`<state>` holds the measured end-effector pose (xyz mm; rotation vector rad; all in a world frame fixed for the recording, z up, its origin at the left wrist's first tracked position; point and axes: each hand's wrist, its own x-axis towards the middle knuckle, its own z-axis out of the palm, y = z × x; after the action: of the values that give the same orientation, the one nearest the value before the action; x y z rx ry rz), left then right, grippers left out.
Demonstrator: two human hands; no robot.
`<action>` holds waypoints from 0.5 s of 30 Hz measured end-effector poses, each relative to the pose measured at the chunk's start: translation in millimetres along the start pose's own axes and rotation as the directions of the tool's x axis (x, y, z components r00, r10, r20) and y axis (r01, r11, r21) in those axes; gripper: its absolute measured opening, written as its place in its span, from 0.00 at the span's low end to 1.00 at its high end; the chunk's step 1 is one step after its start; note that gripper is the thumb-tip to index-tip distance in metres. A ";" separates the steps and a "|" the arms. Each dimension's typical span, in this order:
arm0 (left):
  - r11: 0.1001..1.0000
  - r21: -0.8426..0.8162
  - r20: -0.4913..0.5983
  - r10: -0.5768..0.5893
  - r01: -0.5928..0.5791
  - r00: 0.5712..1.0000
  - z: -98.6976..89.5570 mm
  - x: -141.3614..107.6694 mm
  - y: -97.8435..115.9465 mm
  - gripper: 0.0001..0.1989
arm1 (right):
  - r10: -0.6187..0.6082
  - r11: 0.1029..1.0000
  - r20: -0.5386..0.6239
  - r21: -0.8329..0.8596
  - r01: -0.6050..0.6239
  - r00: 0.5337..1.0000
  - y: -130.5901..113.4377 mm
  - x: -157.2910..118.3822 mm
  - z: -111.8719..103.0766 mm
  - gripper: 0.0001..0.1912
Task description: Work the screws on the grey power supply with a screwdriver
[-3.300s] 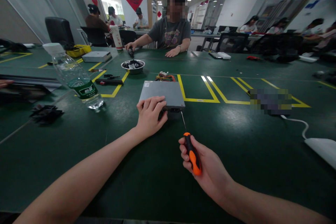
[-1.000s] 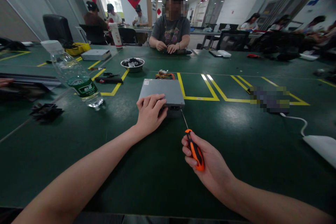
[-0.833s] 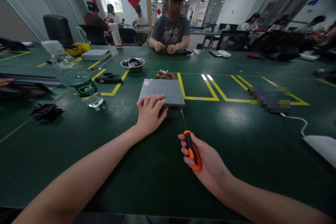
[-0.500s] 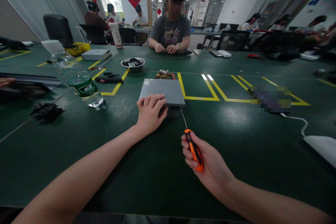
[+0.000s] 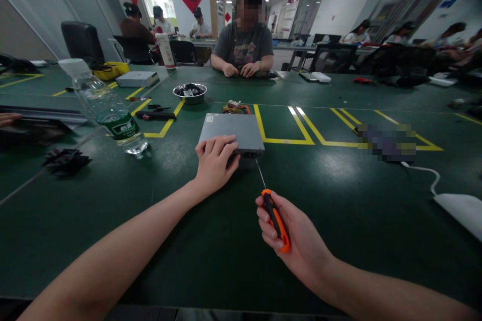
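A grey metal computer power supply (image 5: pixel 241 128) lies flat on the green table, its bundle of coloured wires (image 5: pixel 236 107) at the far side. My left hand (image 5: pixel 216 160) grips its near left part, fingers on the top and thumb against the front face. In my right hand (image 5: pixel 288 225) is an orange and black screwdriver (image 5: pixel 276 220), fingers wrapped round the handle. Its thin shaft points up and away, with the tip just below the front face's right part, near the socket. Whether the tip touches the case I cannot tell.
A water bottle (image 5: pixel 113 110) stands at the left, near a black finned part (image 5: pixel 66 160). Behind are a metal bowl (image 5: pixel 190 93) of small parts and a black tool (image 5: pixel 156 115). A blurred dark device (image 5: pixel 387 143) lies right. Across the table sits a person (image 5: pixel 243 45).
My right hand and the screwdriver have shifted slightly left and toward me, the tip lower beside the front face. My left hand stays on the power supply.
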<state>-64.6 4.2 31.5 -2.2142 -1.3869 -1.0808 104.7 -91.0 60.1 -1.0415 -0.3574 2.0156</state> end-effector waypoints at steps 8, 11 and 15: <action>1.000 0.004 0.007 0.002 -0.002 1.000 -0.7 0.2 0.0 0.09 | 0.033 0.988 0.094 -0.155 -0.019 0.995 16.2 10.8 2.0 0.14; 1.000 0.006 0.004 0.003 -0.003 1.000 -0.7 0.3 0.4 0.09 | 0.012 0.988 0.093 -0.153 0.003 0.996 17.1 14.9 1.2 0.14; 1.000 0.001 -0.005 -0.001 0.001 1.000 -0.5 0.3 1.2 0.09 | -0.023 0.991 0.102 -0.129 0.037 0.995 14.6 20.4 -1.0 0.14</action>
<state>-63.7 3.6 32.3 -2.2087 -1.3871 -1.0846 91.1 -84.4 40.1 -1.0101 -0.5614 2.0440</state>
